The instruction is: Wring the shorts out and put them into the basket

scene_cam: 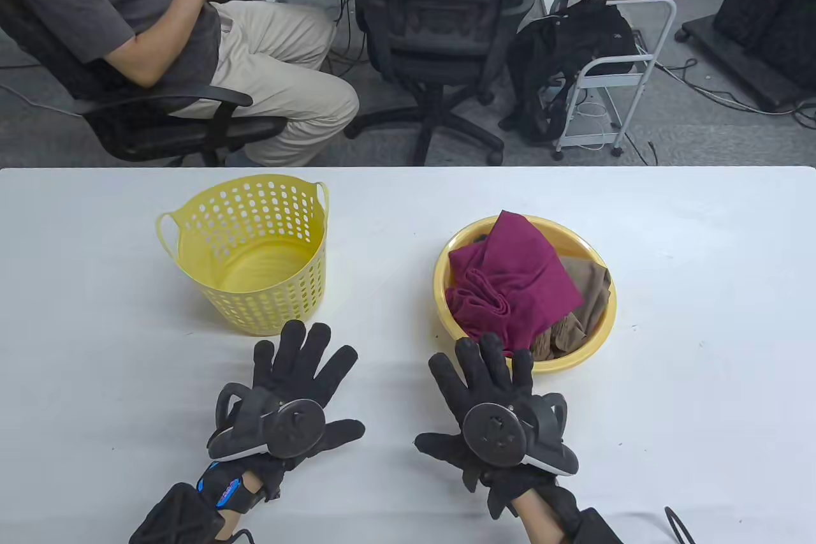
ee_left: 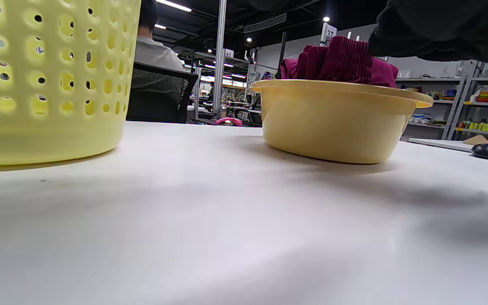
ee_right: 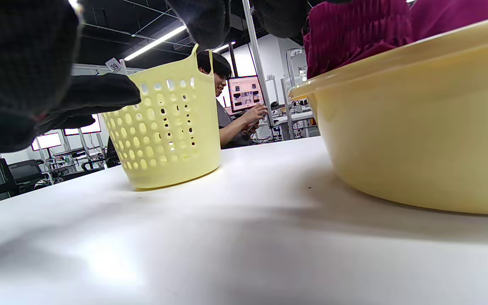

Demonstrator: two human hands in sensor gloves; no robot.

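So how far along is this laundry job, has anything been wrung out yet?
Nothing looks done: the yellow basket holds no clothes. The maroon shorts lie heaped in the yellow basin over a brown garment. Nothing is in hand; the left hand and right hand are spread flat with straight fingers, the right one reaching the basin's near rim. Picking up, wringing and dropping them into the basket all remain.

Legible markings, by view: left wrist view: small white placard (ee_left: pixel 329 32) standing behind the maroon cloth, numeral "37"; right wrist view: small white placard (ee_right: pixel 114 65) on a pole beyond the left hand's fingertip, numeral "39"; same view: lit monitor (ee_right: pixel 246 93) in the background, content too small to read; table view: blue wrist strap (scene_cam: pixel 227 492) on the left hand, red lettering, illegible.
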